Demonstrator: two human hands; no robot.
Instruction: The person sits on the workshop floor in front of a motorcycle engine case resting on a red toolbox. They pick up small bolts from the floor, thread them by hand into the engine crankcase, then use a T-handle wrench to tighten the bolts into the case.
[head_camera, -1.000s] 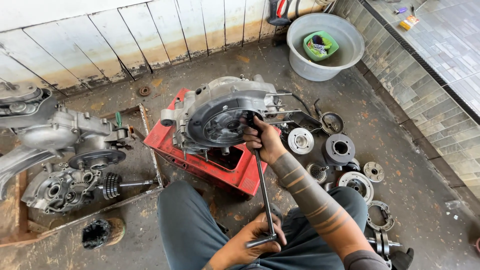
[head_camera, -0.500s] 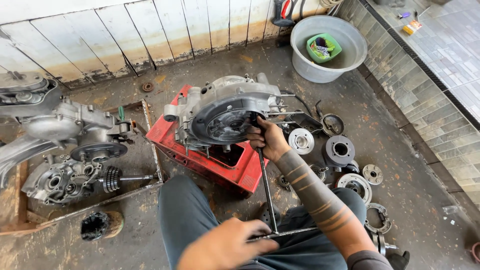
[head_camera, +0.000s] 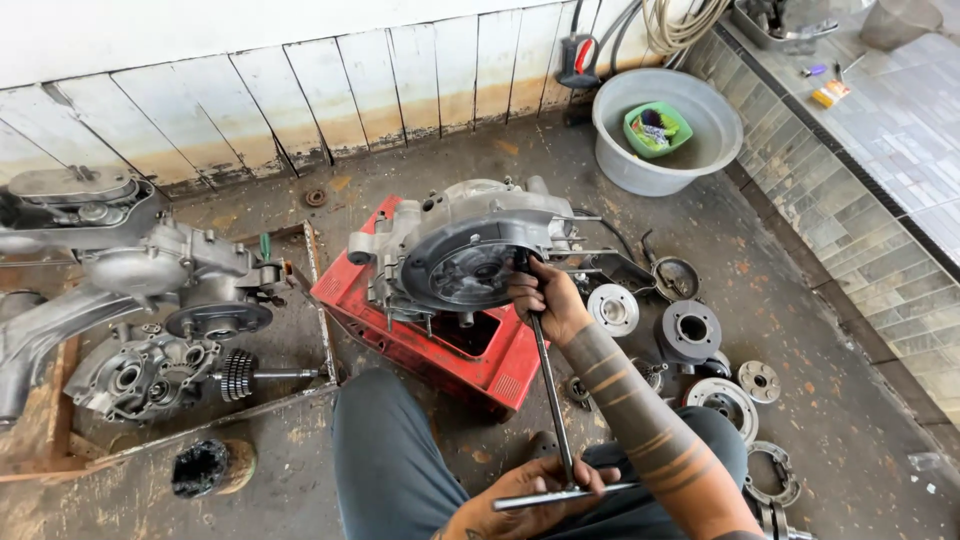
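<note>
Engine case (head_camera: 470, 250) sat on crate (head_camera: 420, 330); I saw basin (head_camera: 665, 130) behind-right of it, engine parts (head_camera: 150, 300) left.

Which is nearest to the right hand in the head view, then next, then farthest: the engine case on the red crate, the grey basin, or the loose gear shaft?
From the right hand:
1. Engine case, touching, just left.
2. Gear shaft, far left in the tray.
3. Grey basin, up by the wall; nearly as far, a close call.

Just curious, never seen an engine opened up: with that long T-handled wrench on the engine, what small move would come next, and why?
Probably another turn of the crossbar by the left hand: the right hand steadies the T-handle wrench at the engine case.
</note>
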